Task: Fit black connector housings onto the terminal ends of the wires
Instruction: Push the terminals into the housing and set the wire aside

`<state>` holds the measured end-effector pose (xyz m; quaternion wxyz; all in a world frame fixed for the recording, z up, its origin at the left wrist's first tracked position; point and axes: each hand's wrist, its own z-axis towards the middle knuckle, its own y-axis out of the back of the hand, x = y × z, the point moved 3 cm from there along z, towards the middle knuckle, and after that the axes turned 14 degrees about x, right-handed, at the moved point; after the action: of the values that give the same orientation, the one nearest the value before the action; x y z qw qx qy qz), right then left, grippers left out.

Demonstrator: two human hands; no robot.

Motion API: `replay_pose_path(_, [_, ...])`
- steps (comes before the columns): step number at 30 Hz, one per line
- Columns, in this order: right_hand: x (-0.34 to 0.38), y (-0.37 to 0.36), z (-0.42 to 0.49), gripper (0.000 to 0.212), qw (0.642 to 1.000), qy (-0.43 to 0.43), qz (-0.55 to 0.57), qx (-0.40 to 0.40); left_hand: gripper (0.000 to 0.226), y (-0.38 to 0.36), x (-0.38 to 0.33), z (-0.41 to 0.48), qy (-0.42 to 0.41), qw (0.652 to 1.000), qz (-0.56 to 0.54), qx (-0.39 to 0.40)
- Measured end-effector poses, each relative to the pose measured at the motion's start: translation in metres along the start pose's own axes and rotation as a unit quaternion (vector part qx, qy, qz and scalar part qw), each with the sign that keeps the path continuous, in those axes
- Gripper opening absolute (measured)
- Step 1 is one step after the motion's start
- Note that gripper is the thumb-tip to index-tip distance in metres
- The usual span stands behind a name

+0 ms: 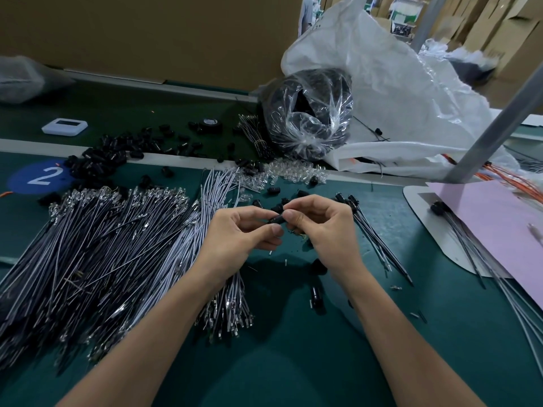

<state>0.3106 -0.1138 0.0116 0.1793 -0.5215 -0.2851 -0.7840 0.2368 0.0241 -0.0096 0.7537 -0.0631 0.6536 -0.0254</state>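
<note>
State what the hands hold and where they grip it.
Both pinch one black connector housing: left hand at its left end, right hand at its right end.

Left grip (241, 230) and right grip (323, 224) meet mid-frame above the green desk (293, 362), both pinching one black connector housing (277, 219). Wire pile (102, 245) at 9 o'clock, loose housings (117, 154) at 11, clear bag (308, 118) at 12, housed wires (379, 242) at 3.
</note>
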Motion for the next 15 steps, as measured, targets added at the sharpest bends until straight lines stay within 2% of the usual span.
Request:
replay_pose_path(4, [0.0001, 0.0068, -0.0003, 0.016, 0.999, -0.009, 0.037, 0.026, 0.022, 0.0004, -0.0022, -0.0001, -0.012, 1.0, -0.01, 0.004])
replay_pose_path(9, [0.0, 0.0088, -0.0015, 0.015, 0.996, -0.006, 0.056, 0.066, 0.014, -0.0015, -0.0041, -0.0026, -0.049, 0.995, 0.079, 0.032])
replay_pose_path(15, [-0.0026, 0.0051, -0.0019, 0.013, 0.99, -0.011, 0.118, 0.07, 0.015, -0.003, -0.0062, -0.0033, -0.076, 0.994, 0.072, 0.038])
